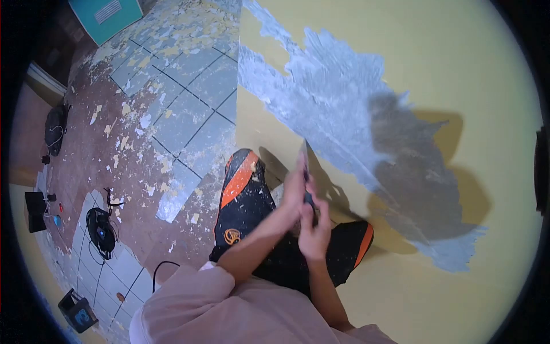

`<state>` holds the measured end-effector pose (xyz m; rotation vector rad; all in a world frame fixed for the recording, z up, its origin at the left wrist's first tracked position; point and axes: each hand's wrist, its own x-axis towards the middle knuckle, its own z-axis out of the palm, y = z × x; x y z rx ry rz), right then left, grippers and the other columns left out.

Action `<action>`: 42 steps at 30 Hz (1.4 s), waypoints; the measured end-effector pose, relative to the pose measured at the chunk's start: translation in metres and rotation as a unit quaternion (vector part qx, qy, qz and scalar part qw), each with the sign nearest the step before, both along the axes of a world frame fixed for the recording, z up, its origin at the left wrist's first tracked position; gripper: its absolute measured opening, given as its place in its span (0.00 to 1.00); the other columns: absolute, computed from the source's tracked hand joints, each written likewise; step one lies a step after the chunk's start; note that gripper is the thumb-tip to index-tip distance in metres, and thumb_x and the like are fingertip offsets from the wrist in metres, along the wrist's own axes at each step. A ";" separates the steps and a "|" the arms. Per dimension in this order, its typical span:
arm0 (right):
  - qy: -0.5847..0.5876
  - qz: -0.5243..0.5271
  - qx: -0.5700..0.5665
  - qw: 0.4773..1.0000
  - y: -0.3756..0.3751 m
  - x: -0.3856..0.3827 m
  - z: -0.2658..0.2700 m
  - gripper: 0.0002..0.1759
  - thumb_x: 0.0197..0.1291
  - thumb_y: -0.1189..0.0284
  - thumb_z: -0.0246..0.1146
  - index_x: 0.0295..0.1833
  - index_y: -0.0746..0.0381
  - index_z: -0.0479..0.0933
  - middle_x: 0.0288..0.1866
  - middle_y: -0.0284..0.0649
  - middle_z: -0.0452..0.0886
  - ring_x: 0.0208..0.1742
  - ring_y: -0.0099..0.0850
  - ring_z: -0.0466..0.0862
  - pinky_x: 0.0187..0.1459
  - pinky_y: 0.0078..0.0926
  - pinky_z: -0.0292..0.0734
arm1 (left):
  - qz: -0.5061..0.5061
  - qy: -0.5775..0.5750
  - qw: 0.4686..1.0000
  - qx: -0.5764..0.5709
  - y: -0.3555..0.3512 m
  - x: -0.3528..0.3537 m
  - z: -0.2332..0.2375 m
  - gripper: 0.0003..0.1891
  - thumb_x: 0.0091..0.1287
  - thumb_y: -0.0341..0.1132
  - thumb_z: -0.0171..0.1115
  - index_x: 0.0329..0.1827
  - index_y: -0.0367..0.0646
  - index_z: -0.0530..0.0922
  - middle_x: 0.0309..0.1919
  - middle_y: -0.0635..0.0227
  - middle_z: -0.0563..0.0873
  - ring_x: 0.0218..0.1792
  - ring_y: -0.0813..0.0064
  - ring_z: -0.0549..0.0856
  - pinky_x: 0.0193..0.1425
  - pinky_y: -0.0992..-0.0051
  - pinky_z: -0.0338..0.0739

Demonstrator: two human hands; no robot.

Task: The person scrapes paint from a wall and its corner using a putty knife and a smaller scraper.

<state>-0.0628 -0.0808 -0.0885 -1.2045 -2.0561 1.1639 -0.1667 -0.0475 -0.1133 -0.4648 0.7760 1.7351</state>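
Observation:
My left hand (294, 186) is closed around a scraper close behind its blade. Below it, my right hand (315, 232) grips the dark handle, fingers wrapped round its lower end. The thin metal blade of the scraper (305, 150) points up and meets the lower border of a bare grey patch (338, 86) in this view. Around that patch the wall (470, 63) still carries yellow paint. Shadows of my head and arms fall across the patch and the paint to the right. My knees, in dark trousers (246, 212) with orange stripes, are bent beside the wall.
Paint flakes litter the tiled floor (195, 114) and its reddish-brown part. A black device with a cable (102, 232) lies at left, near a dark bag (55, 131). A black container (78, 311) stands lower left, and a teal panel (106, 20) is at the top.

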 end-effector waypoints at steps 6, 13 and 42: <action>0.044 -0.008 -0.122 0.992 -0.004 0.019 0.010 0.17 0.66 0.65 0.53 0.52 0.67 0.69 0.49 0.49 0.77 0.52 0.35 0.77 0.54 0.29 0.68 | 0.008 0.075 0.997 -0.032 -0.007 0.015 0.005 0.25 0.66 0.59 0.48 0.24 0.47 0.67 0.10 0.77 0.65 0.08 0.85 0.63 0.10 0.84 0.56; 0.026 -0.080 -0.271 0.959 -0.010 0.115 0.053 0.15 0.65 0.68 0.54 0.55 0.58 0.67 0.24 0.33 0.73 0.17 0.17 0.68 0.15 0.13 0.57 | -0.035 -0.048 0.997 -0.043 -0.015 0.121 0.016 0.25 0.69 0.59 0.42 0.26 0.47 0.66 0.13 0.71 0.67 0.12 0.79 0.68 0.16 0.79 0.62; 0.032 -0.060 -0.095 0.993 0.048 0.124 0.026 0.14 0.61 0.68 0.58 0.47 0.67 0.75 0.37 0.49 0.81 0.32 0.36 0.80 0.36 0.26 0.72 | 0.034 0.108 0.991 -0.074 0.047 0.129 -0.006 0.26 0.72 0.55 0.34 0.21 0.48 0.64 0.13 0.73 0.66 0.12 0.78 0.64 0.14 0.77 0.62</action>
